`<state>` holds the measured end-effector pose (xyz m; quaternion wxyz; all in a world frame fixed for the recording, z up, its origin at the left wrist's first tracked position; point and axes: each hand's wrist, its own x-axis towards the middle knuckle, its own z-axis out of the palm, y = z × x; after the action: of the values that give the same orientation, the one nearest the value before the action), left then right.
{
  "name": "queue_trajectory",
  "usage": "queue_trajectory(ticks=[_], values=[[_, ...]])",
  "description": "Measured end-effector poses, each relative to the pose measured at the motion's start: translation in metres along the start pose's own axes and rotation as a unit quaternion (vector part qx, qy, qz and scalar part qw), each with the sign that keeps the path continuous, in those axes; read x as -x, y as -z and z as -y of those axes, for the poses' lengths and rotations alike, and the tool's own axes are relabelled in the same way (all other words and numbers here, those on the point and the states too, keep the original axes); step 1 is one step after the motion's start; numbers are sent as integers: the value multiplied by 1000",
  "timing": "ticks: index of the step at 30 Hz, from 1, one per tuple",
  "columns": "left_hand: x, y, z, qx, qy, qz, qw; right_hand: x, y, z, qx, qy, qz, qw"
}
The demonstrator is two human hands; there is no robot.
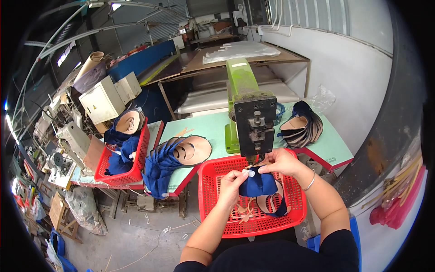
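Workshop, grey floor (pixel 149 245), mint-green bench (pixel 217 131) curving in the lens; bright green machine (pixel 242 77) stands at it. Left hand (pixel 230 185) and right hand (pixel 282 162): fingers of both pinched on a navy fabric piece (pixel 257 186), close by the machine's dark head (pixel 254 127), over a red perforated basket (pixel 205 211). I read this as lining up its edge; next move, I judge, calls for a steady grip, fingertips clear of the head. Beige scraps (pixel 244 211) litter the basket; fanned navy stack (pixel 158 167) left, dark stack (pixel 312 124) right, limiting elbow room.
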<state>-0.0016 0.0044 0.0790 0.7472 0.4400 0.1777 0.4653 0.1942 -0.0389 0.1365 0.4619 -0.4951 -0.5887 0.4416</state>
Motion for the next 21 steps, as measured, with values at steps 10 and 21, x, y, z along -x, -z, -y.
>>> queue_trajectory(ticks=[10, 21], values=[[-2, -12, 1, -81, -16, -4, 997, -6, 20, 12, 93, -71, 113, 987], [-1, -15, 7, 0, -10, -37, 999, 9, 29, 1, -11, -76, 96, 992]])
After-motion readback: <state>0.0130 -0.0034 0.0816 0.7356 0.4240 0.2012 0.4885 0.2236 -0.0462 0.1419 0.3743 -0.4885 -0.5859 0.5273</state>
